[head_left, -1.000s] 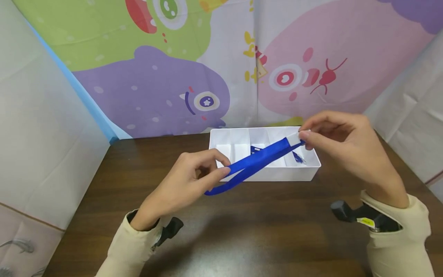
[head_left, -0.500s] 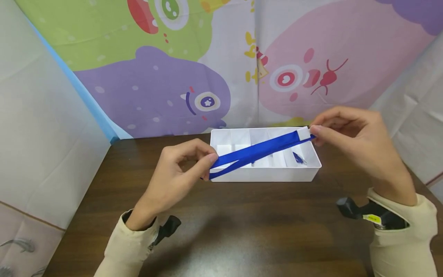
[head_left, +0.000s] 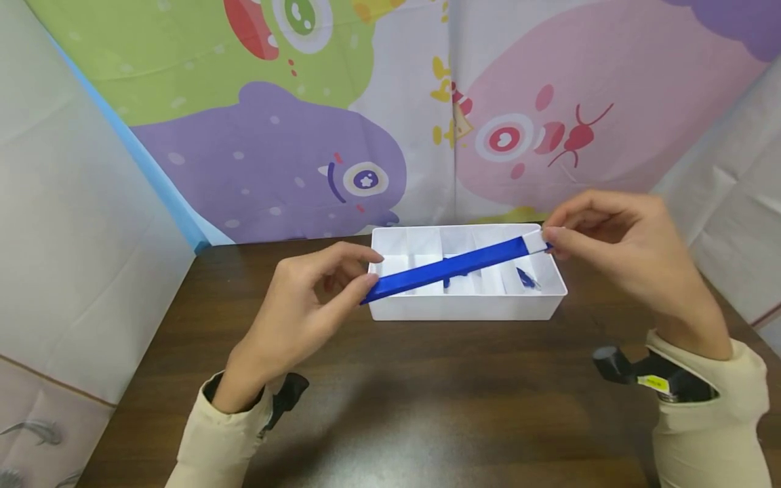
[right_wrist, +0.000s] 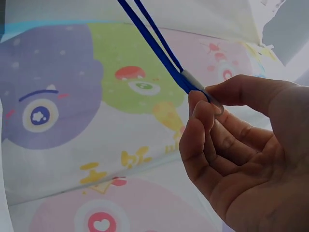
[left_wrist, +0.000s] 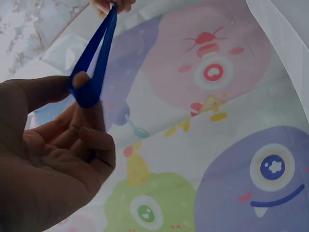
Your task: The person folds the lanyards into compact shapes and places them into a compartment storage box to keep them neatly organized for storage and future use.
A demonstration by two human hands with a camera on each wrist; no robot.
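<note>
A folded blue lanyard (head_left: pixel 451 266) with a white end piece (head_left: pixel 535 242) stretches between my two hands, above the box. My left hand (head_left: pixel 305 305) holds its looped end; in the left wrist view a finger passes through the loop (left_wrist: pixel 88 96) and the thumb lies against the band. At the other end, my right hand (head_left: pixel 628 251) pinches the lanyard by the white piece. The right wrist view shows a small pale ring-like part (right_wrist: pixel 218 107) at those fingertips. Behind the lanyard stands a white divided box (head_left: pixel 466 308), partly covered by it.
Inside the box lie a blue item (head_left: pixel 447 278) in a middle compartment and another small blue item (head_left: pixel 525 278) with a shiny tip farther right. The box rests on a dark wooden table (head_left: pixel 427 407). A cartoon-printed cloth (head_left: pixel 274 163) hangs close behind.
My left hand has moved left and slightly up, and my right hand slightly right. The lanyard, slack with its strands apart earlier, is now drawn straight, its strands overlapping in the head view.
</note>
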